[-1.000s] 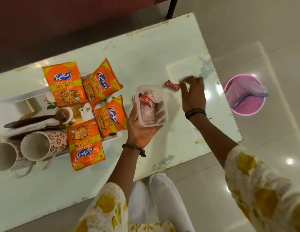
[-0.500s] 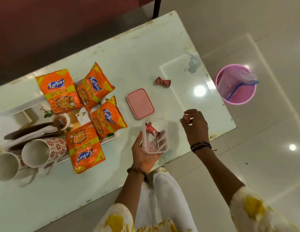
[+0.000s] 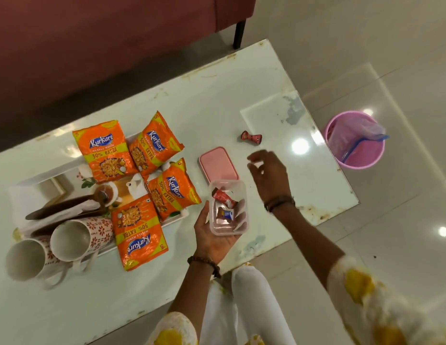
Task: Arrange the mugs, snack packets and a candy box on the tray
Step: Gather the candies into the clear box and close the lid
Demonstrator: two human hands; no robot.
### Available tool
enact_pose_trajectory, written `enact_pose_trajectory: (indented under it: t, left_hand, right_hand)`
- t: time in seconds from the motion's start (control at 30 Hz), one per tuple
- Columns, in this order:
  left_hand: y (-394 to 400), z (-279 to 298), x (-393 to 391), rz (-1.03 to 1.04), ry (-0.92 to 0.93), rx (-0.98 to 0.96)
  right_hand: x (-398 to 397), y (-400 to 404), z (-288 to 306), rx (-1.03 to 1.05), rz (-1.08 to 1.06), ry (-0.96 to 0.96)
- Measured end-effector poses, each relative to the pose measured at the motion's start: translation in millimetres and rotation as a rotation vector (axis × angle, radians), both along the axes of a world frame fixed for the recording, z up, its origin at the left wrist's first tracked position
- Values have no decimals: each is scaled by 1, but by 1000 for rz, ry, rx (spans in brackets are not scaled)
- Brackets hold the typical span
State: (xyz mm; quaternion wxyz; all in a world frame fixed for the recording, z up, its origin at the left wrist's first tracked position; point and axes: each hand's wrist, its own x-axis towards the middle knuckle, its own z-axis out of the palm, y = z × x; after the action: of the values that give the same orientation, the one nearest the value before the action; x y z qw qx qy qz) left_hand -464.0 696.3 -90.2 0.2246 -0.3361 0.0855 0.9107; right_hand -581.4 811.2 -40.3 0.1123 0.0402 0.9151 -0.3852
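Four orange snack packets [image 3: 140, 185] are seen printed with the brand "Kurkure" in white on a blue badge, each also marked "50% EXTRA" in red on a yellow band. "MASALA MUNCH" can be read in small letters beneath the brand on the far-left packet [image 3: 104, 151], and a "5" is shown in a corner of the near packet [image 3: 138, 232]. The print on the candy wrappers cannot be read.
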Motion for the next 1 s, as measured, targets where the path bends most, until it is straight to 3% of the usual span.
enact_pose_trajectory:
  t: [0.2,0.3,0.4,0.53,0.73,0.8,0.93,1.0]
  left_hand:
    - [-7,-15,-4,1,34,-47]
    - [-5,-20,-7,-5,20,-51]
    - [-1,-18,-11,17,1,-52]
    - [4,-20,-20,27,18,-85]
    - [5,-22,-25,60,1,-87]
    - [4,-23,-25,52,4,-95]
    - [0,-27,-16,31,33,-96]
    - [-4,-30,-7,22,14,-56]
  right_hand:
    - [-90,-1,-72,400,203,-139]
    - [-95,-3,-81,463,222,-112]
    - [-78,-2,-67,291,210,-113]
    - [-18,-7,-7,-130,220,119]
    - [50,2,23,9,577,41]
    - [46,3,21,-71,486,-11]
    - [20,-6,7,-224,72,10]
    - [1,-14,-6,-242,-39,-89]
